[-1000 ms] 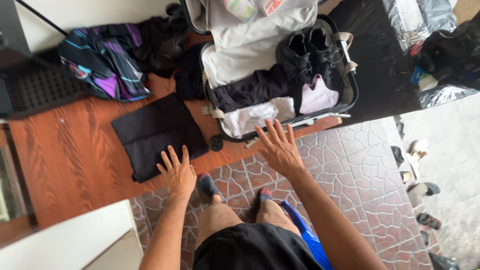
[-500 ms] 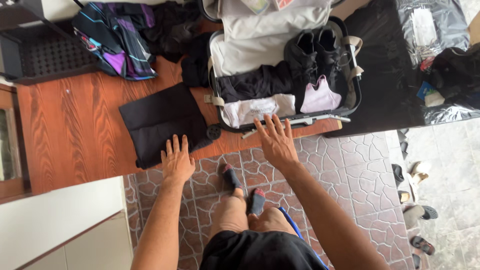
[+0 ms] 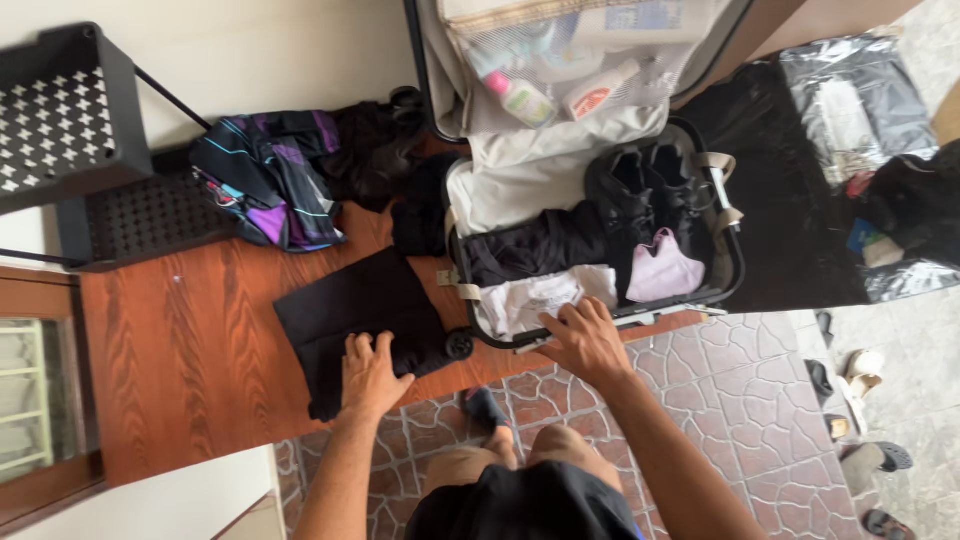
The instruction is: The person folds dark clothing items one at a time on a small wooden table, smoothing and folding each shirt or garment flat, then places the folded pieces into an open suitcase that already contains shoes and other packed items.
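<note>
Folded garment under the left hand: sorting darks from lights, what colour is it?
Plain black. The folded garment under the left hand shows best in the head view.

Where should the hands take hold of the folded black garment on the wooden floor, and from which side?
A judgement: grip the folded black garment along its near edge, where the left hand already rests. It lies flat on the wooden floor, so fingers can slide under that edge from the person's side. The right edge is crowded by the suitcase and its wheel.
</note>
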